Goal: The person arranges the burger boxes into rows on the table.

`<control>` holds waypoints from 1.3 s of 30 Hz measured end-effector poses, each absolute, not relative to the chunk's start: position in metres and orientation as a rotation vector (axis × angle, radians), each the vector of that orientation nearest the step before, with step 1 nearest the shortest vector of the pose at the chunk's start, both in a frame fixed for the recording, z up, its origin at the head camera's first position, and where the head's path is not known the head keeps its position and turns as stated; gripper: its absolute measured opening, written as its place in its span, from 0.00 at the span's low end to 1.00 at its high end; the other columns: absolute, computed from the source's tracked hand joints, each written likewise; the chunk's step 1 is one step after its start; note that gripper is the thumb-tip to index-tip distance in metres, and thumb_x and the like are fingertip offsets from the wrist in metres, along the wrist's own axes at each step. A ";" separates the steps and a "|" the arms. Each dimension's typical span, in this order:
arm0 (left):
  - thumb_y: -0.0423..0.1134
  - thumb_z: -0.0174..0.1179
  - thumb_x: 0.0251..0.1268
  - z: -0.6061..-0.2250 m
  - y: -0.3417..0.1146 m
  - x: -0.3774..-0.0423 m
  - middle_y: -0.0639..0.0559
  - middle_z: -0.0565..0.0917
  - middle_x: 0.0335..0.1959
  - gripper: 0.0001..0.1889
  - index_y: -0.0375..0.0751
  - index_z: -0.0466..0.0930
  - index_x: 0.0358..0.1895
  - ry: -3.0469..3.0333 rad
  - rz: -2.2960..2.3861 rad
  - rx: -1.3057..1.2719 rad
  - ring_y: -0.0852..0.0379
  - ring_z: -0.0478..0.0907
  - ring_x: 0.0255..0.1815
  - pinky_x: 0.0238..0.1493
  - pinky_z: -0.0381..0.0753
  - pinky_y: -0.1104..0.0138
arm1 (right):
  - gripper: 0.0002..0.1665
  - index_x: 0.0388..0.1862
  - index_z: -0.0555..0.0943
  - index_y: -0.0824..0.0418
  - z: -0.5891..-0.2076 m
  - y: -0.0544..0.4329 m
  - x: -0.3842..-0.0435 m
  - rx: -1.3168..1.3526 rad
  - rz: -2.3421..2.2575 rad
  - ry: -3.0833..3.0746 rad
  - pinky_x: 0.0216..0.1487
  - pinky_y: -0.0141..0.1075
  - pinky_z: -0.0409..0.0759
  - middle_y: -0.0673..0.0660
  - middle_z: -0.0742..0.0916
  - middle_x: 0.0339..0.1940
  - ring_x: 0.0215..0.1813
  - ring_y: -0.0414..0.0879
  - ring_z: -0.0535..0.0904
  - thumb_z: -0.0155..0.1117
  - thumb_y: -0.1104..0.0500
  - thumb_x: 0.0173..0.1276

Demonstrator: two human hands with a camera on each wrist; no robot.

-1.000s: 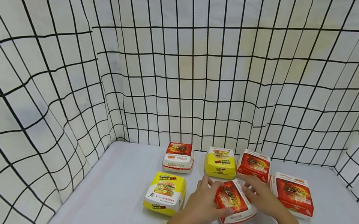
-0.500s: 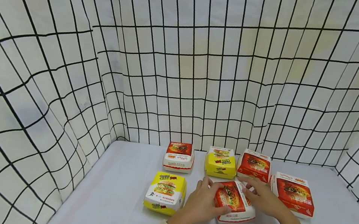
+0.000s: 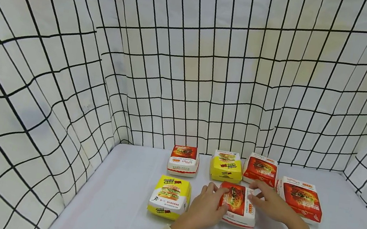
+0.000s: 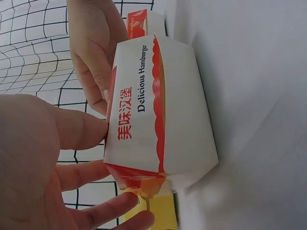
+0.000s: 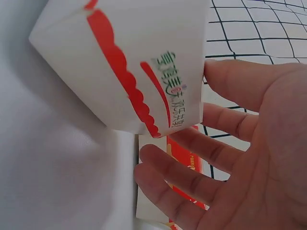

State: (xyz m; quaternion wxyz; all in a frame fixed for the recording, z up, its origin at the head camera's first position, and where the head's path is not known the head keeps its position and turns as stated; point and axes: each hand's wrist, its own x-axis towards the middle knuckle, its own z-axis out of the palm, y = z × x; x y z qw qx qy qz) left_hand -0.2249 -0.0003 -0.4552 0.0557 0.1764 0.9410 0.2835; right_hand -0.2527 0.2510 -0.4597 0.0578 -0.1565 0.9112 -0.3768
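A red-and-white hamburger box [image 3: 238,204] lies on the table between both hands, its lid closed. My left hand [image 3: 204,206] is at the box's left side. In the left wrist view the thumb tip meets the upper edge of the box's white front, marked "Delicious Hamburger", and the other fingers spread past a corner. From the right, my right hand [image 3: 271,201] has its thumb against the box's upper edge. In the right wrist view its fingers [image 5: 187,182] stretch loosely along and beyond the box.
Nearby on the white table [image 3: 105,205] are a yellow-and-white hamburger box [image 3: 169,197], a red-and-white one [image 3: 183,161], a yellow one [image 3: 226,166] and two red ones, the middle box [image 3: 260,170] and the right box [image 3: 300,198]. Black netting [image 3: 185,101] hangs behind and at both sides.
The hamburger box between the hands has turned so that it sits straighter, and has shifted slightly left. The left thumb has drawn back across its top. The other boxes keep their places.
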 end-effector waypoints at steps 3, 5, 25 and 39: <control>0.49 0.62 0.71 -0.455 -0.001 -0.225 0.54 0.73 0.49 0.25 0.61 0.73 0.71 2.856 0.873 0.531 0.59 0.66 0.48 0.39 0.72 0.67 | 0.24 0.59 0.74 0.59 -0.459 0.251 -0.253 -0.452 -1.139 2.761 0.48 0.45 0.84 0.59 0.82 0.57 0.53 0.51 0.80 0.66 0.48 0.73; 0.48 0.61 0.72 -0.454 -0.002 -0.224 0.53 0.73 0.49 0.25 0.60 0.73 0.71 2.863 0.870 0.539 0.59 0.66 0.47 0.38 0.71 0.67 | 0.23 0.57 0.74 0.59 -0.459 0.251 -0.253 -0.441 -1.133 2.759 0.48 0.45 0.84 0.57 0.83 0.55 0.53 0.51 0.81 0.66 0.47 0.72; 0.45 0.57 0.76 -0.454 -0.004 -0.225 0.53 0.76 0.48 0.21 0.59 0.74 0.69 2.933 0.846 0.499 0.59 0.69 0.42 0.36 0.74 0.67 | 0.14 0.49 0.76 0.59 -0.452 0.253 -0.248 -0.470 -1.107 2.739 0.40 0.34 0.80 0.54 0.85 0.46 0.45 0.46 0.78 0.65 0.51 0.74; 0.45 0.59 0.74 -0.460 -0.002 -0.228 0.52 0.74 0.52 0.19 0.53 0.77 0.65 2.984 0.928 0.437 0.59 0.72 0.46 0.40 0.79 0.66 | 0.18 0.51 0.77 0.60 -0.451 0.256 -0.247 -0.451 -1.097 2.718 0.44 0.36 0.81 0.53 0.85 0.45 0.47 0.47 0.78 0.67 0.48 0.72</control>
